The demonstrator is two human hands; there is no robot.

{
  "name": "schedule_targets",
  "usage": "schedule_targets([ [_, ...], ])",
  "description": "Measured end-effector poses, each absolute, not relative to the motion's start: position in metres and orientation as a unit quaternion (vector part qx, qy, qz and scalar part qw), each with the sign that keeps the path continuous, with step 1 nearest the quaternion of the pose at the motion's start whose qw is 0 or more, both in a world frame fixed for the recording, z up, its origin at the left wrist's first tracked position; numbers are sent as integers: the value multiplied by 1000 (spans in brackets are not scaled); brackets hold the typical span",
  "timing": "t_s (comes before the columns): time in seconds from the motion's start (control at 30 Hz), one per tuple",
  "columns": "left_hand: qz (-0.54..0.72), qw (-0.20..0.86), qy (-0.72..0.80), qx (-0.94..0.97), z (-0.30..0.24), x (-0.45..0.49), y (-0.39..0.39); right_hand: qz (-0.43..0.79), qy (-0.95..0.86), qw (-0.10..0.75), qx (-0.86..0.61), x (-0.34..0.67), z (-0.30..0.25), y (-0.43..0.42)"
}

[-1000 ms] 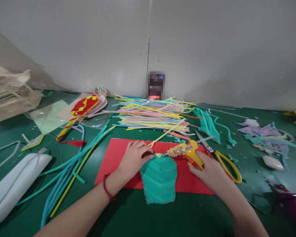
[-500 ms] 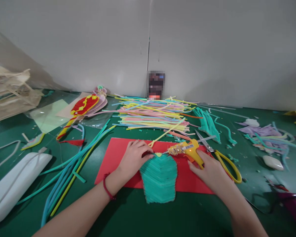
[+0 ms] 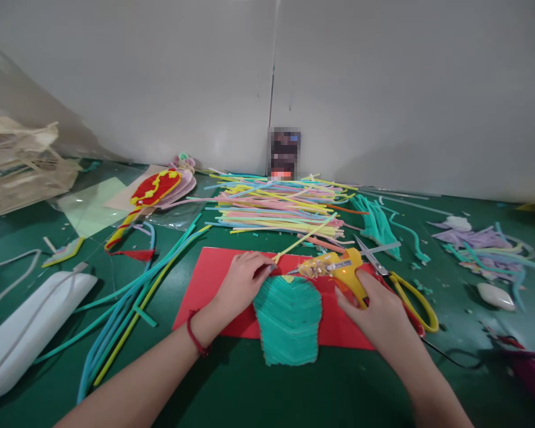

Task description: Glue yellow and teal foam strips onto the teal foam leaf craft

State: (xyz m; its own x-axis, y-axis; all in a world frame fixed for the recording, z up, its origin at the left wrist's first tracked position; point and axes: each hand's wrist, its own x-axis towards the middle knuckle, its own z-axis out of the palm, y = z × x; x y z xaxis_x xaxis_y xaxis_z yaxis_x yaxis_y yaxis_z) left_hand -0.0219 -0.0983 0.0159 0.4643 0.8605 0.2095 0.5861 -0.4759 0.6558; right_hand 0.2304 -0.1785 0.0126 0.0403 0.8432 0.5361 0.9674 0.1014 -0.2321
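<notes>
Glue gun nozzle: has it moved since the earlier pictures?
Yes, slightly: judged against the red sheet, the glue gun nozzle has shifted leftward in the picture.

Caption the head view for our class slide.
Left hand near a teal panel; right hand gripping a yellow glue gun.

Pixelated phone, purple object cut off

Dk red bracelet on L wrist: thin, cord-type, w/ small knot or bead nr lower end, can't tell which. L hand & R hand bare; forearms bare too.
</notes>
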Motion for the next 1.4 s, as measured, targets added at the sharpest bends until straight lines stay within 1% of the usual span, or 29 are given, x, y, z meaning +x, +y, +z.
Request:
schedule_targets([
  [0.17, 222, 257, 446, 828, 25, -20, -104, -129, -703, 294, -634, 224, 8, -179],
  [0.3, 173, 294, 447, 827, 33, -22, -109, -146, -678, 303, -654, 226, 12, -178],
  [0.4, 180, 328, 444, 814, 35, -25, -110, -127, -648, 319, -680, 224, 22, -178],
  [0.53, 215, 464, 441, 738, 37, -27, -108, -74, -609, 324, -720, 216, 41, -180],
  [0.67, 260, 588, 479, 598, 36, -27, -107, -97, -587, 356, -721, 210, 53, -181],
  [0.77, 310, 689, 452, 474, 36, -25, -108, -90, -588, 364, -717, 207, 46, -181],
  [0.87, 328, 755, 410, 393, 38, -22, -111, -96, -597, 379, -701, 204, 30, -180],
  [1.03, 312, 792, 371, 372, 42, -18, -115, -143, -636, 371, -662, 195, 13, -179],
  [1.2, 304, 809, 333, 377, 40, -15, -116, -135, -658, 366, -644, 188, 12, -180],
  [1.4, 302, 806, 329, 388, 37, -15, -116, -122, -672, 342, -645, 188, 6, -180],
])
